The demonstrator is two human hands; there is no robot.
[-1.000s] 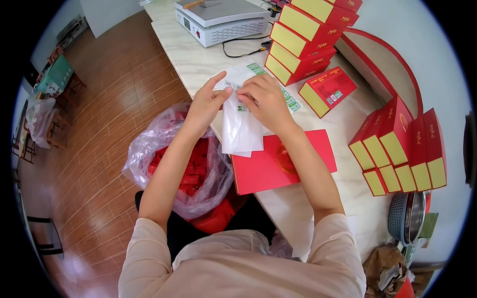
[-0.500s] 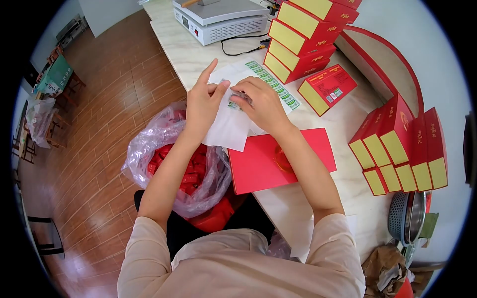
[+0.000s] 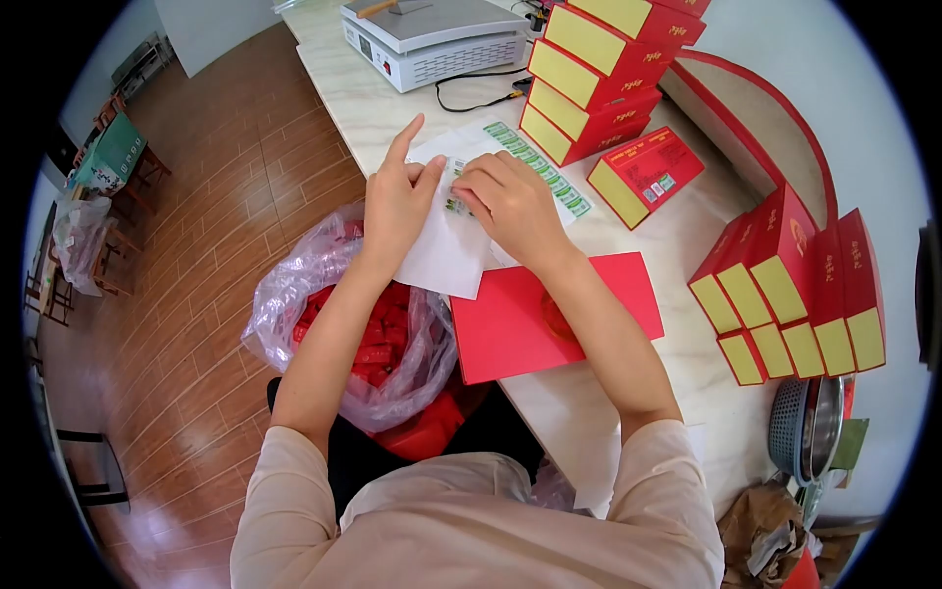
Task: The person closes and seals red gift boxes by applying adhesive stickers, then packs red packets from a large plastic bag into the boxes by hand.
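Note:
My left hand grips a white sheet of small green-printed stickers, thumb on its face and index finger stretched upward. The fingers of my right hand are pinched together at a sticker on that sheet; how far it is peeled is hidden. Another sticker sheet with green rows lies flat beyond my hands. Under my right forearm rests a flat red box, closer to me than the sheets.
A plastic bag of small red packets stands by the table edge. One red box lies beyond my right hand, near a tall stack of boxes. More boxes stand at right. A grey hot plate sits at the back.
My right fingertips have closed tighter and shifted slightly left over the stickers. The left hand and its sheet have moved a little left.

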